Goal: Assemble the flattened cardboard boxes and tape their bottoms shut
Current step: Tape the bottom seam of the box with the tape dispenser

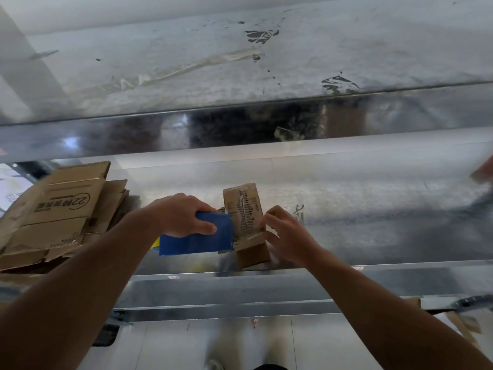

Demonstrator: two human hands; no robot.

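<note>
A small brown cardboard box (244,209) stands on the metal table (373,209) in the middle of the head view, its taped bottom flaps facing me. My left hand (184,214) grips a blue tape dispenser (197,240) pressed against the box's left side. My right hand (286,233) holds the box's right side, its fingertips pinching the clear tape at the edge. A stack of flattened cardboard boxes (58,214) lies at the left of the table.
A raised shiny metal shelf (240,129) runs across behind the work surface, with a scuffed white surface above it. The table's front rail (240,289) is close to my body. Something blurred shows at the far right edge (482,172).
</note>
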